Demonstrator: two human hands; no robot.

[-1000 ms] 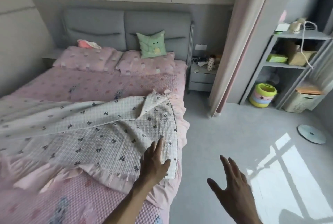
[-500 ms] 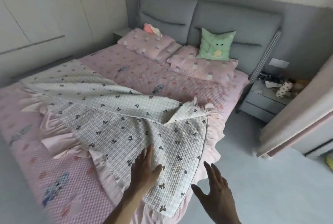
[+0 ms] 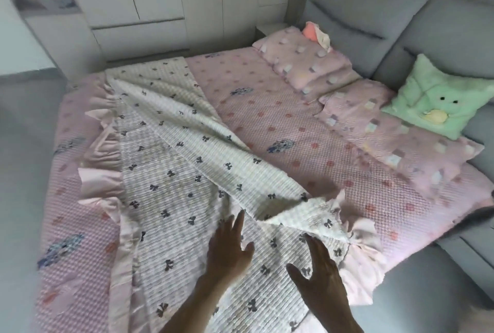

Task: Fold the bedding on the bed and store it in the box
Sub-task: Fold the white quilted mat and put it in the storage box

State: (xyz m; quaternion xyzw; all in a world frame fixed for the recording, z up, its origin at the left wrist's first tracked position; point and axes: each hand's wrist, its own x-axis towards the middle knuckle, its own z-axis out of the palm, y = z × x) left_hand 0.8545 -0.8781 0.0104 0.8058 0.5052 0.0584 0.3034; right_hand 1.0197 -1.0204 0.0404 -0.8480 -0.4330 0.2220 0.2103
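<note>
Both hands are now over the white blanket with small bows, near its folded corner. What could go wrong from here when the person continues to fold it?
1. Both the left hand and the right hand are open, gripping nothing, so the flipped-over corner may slide when pushed.
2. The blanket lies crooked and creased, so a fold may come out uneven.
3. Its pink ruffle hangs over the bed edge and may drag the blanket off.

No readable text, label, brand, number or sign is shown anywhere. Only small dark bow motifs are printed on the white quilt [image 3: 187, 172] under the hands, flower-like patches are scattered over the pink bedspread [image 3: 307, 129] beyond them, and a simple face is stitched on the green cushion [image 3: 438, 97] far off to the right.
</note>
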